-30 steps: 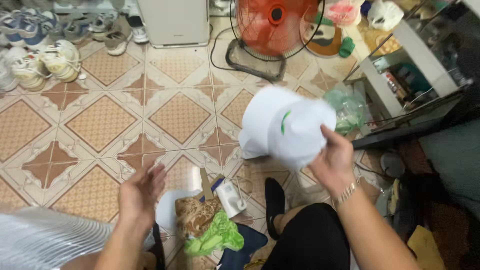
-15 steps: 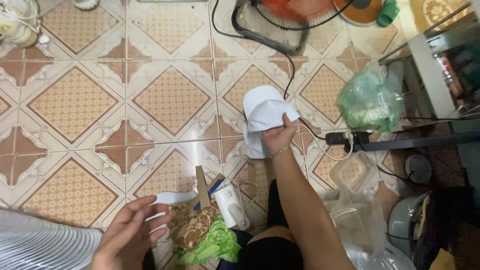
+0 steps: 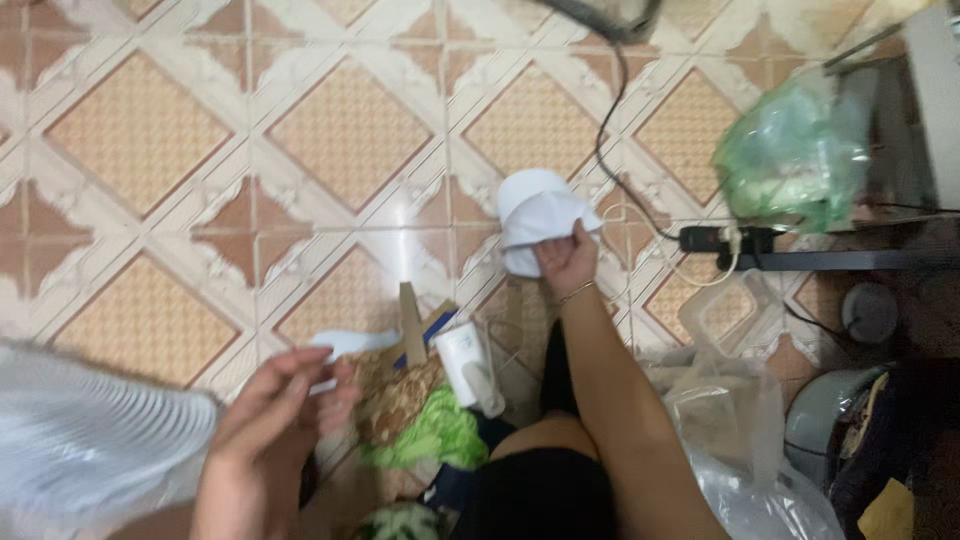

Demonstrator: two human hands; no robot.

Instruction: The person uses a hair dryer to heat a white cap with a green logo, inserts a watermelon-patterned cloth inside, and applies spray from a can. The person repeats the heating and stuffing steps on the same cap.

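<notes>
I see my right hand (image 3: 566, 262) has lowered the white cap (image 3: 540, 218) to the tiled floor (image 3: 340, 140), fingers clenched on its edge. My left hand (image 3: 270, 430) hangs released, nearer the cap than before.

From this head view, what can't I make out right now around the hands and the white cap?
- Left hand: motion-blurred; whether it grips anything is unclear.
- White cap: its near edge is hidden under the right hand.
- Grey ribbed thing: blurred and cut off by the left edge.
- Cable: its upper end is cut off by the top edge.
- Green bag: contents blurred.
</notes>
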